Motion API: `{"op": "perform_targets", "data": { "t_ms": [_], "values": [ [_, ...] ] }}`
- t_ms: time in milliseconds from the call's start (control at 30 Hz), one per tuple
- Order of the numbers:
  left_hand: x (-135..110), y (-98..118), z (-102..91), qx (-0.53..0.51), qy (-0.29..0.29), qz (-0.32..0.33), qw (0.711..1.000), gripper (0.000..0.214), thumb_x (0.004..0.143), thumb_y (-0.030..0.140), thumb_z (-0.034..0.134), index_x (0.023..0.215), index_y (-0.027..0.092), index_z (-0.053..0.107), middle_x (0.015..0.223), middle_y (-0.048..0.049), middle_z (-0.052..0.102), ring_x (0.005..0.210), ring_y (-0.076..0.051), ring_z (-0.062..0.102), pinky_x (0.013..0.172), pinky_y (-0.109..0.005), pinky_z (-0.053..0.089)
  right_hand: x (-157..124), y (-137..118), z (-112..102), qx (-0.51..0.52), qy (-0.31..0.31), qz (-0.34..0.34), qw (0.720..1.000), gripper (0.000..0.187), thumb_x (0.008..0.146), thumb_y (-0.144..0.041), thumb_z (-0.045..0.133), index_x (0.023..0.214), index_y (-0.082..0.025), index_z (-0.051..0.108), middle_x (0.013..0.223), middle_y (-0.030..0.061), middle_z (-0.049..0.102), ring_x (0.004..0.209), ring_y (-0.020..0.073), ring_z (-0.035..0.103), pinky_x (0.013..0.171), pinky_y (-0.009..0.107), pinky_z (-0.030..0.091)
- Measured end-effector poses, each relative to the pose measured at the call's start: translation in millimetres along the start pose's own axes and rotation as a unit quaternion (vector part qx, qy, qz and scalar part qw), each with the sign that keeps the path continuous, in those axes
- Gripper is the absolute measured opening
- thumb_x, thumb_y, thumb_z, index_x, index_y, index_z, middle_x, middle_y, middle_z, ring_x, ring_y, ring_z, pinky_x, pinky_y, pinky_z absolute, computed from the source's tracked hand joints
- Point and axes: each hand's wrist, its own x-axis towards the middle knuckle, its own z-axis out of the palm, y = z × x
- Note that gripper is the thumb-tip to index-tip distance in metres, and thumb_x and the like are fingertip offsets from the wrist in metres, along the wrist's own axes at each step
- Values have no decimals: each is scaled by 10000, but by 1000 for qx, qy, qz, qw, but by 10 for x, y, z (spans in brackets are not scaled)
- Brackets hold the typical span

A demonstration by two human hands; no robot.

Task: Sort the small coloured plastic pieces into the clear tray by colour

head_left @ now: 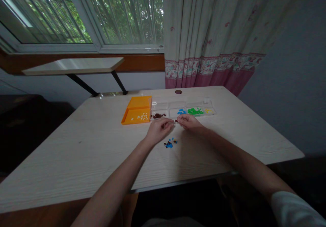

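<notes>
My right hand (pixel 191 123) is closed in a pinch, with a small dark brown piece (pixel 176 120) at its fingertips. Just left of that piece, my left hand (pixel 159 130) has its fingers curled together; whatever they may hold is too small to make out. On the table below the hands lies a loose pile of small blue, brown and a few yellowish pieces (pixel 169 145). Behind the hands are a clear compartment box (pixel 177 104) and a bunch of dark brown pieces (pixel 158 116) in its left compartment. Blue pieces (pixel 181 111), green pieces (pixel 195 111) and yellow pieces (pixel 209 110) sit further right.
An orange open case (pixel 139 102) with white pieces (pixel 144 116) stands left of the clear box. A raised shelf (pixel 76 64) on black supports rises at the table's back left. The pale wooden table (pixel 89 152) ends near my body. Window and curtain (pixel 203 33) are behind.
</notes>
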Motion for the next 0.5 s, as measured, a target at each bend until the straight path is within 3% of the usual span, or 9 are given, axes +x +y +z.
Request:
{"op": "perform_targets", "data": {
  "t_ms": [233, 500],
  "values": [
    [16, 56, -22, 16, -15, 32, 999, 133, 786, 229, 566, 847, 161, 663, 695, -27, 645, 580, -95, 539, 559, -199, 423, -37, -25, 30, -31, -52, -12, 998, 426, 717, -579, 527, 717, -153, 509, 559, -53, 419, 430, 46, 317, 400, 191, 217],
    [-2, 20, -3, 4, -2, 30, 1000, 152, 783, 259, 575, 870, 162, 654, 709, -27, 638, 594, -98, 539, 565, -206, 427, -41, 3, 26, -13, -63, -25, 998, 462, 719, -624, 492, 694, -163, 480, 513, -67, 366, 400, 49, 296, 380, 201, 200]
  ]
}}
